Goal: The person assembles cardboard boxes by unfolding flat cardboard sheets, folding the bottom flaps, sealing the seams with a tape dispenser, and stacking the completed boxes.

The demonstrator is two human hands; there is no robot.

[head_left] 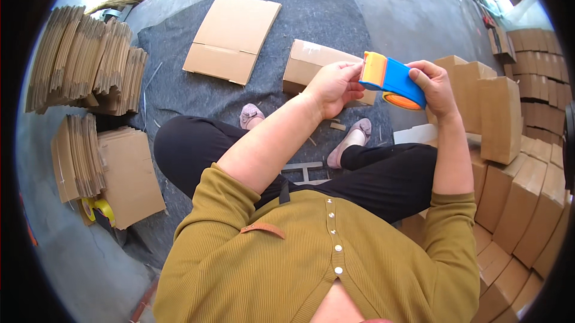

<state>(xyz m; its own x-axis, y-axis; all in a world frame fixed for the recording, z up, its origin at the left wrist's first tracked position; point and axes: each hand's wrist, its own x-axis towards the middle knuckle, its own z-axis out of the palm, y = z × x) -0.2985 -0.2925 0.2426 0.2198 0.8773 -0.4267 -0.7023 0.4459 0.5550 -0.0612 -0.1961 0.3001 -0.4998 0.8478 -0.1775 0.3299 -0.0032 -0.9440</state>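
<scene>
My right hand (436,86) grips the blue-and-orange tape dispenser (402,79) from its right side, with the thumb over the blue body. A tape roll (401,101) shows at the dispenser's lower edge. My left hand (336,88) is at the dispenser's orange front end, its fingers closed in a pinch. Whatever those fingertips hold is too small to make out. Below and behind my left hand, a closed cardboard box (299,62) rests on the dark floor cloth, partly hidden by the hand. Further left, a flattened carton (230,32) lies on the same cloth.
Stacks of flat cardboard (84,53) stand at the left, with yellow tape rolls (103,210) beside a lower stack. Closed boxes (500,119) are piled along the right side. Cardboard scraps (338,126) lie near my feet, and a broom (123,0) lies at the far left.
</scene>
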